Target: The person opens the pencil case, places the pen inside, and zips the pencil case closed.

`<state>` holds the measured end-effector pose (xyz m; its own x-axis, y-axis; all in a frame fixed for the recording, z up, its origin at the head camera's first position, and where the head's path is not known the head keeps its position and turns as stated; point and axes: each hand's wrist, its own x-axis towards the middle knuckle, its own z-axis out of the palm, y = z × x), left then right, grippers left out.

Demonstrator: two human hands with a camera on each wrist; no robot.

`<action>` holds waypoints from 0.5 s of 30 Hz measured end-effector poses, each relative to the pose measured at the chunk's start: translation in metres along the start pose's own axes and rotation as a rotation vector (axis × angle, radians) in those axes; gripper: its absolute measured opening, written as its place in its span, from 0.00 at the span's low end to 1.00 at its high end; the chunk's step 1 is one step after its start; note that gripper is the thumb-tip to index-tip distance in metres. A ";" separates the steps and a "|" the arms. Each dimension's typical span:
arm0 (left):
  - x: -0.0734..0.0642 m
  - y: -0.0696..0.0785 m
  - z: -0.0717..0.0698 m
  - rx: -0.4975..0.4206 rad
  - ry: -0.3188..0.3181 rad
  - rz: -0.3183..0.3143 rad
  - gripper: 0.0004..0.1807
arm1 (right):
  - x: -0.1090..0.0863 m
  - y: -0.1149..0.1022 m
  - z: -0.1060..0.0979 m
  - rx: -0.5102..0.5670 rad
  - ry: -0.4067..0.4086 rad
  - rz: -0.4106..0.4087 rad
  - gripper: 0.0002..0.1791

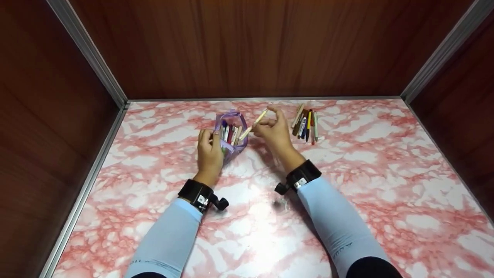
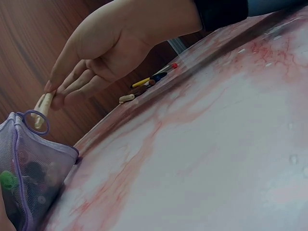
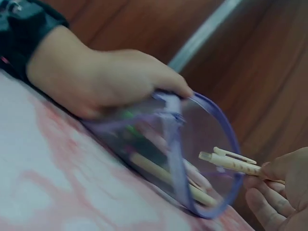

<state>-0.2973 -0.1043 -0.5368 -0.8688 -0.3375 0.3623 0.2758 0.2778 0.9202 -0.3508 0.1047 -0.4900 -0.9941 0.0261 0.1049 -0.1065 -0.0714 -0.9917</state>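
Observation:
A purple mesh pencil case (image 1: 232, 148) lies with its mouth spread, several pens (image 1: 230, 133) inside it. My left hand (image 1: 210, 152) grips the case by its near left side, thumb at the rim in the right wrist view. Between thumb and fingers, my right hand (image 1: 274, 133) pinches a cream-coloured pen (image 3: 231, 162) with a clip. That pen slants down toward the case, its lower end right at the opening. In the left wrist view the pen overlaps the purple ring (image 2: 37, 122) on the case's zipper.
To the right of my right hand lies a loose group of pens (image 1: 308, 122), among them yellow, green, brown and dark blue ones. The pink and white marbled table (image 1: 247, 220) meets wooden panels (image 1: 247, 50) at the back and sides.

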 end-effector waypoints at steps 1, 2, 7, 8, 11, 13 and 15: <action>0.000 0.000 0.000 0.001 -0.001 -0.001 0.12 | -0.003 0.000 0.004 -0.005 -0.005 0.000 0.44; 0.000 0.001 -0.001 0.004 -0.001 -0.003 0.12 | -0.005 0.001 0.008 -0.006 -0.010 0.002 0.45; 0.000 0.001 -0.001 0.021 0.006 -0.006 0.12 | -0.013 0.004 0.025 -0.032 -0.037 0.011 0.45; 0.000 0.002 -0.001 0.022 0.007 -0.005 0.12 | -0.014 0.005 0.028 -0.027 -0.047 0.013 0.45; -0.001 0.002 -0.001 0.023 0.005 -0.008 0.12 | -0.016 0.008 0.036 -0.016 -0.077 0.025 0.43; -0.001 0.002 0.000 0.021 0.004 -0.011 0.12 | -0.016 0.010 0.041 -0.024 -0.100 0.039 0.42; -0.001 0.002 0.000 0.020 0.001 -0.013 0.12 | -0.016 0.010 0.047 -0.064 -0.122 0.047 0.39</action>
<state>-0.2957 -0.1032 -0.5352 -0.8720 -0.3418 0.3503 0.2561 0.2914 0.9217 -0.3373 0.0571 -0.4985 -0.9933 -0.0969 0.0630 -0.0627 -0.0055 -0.9980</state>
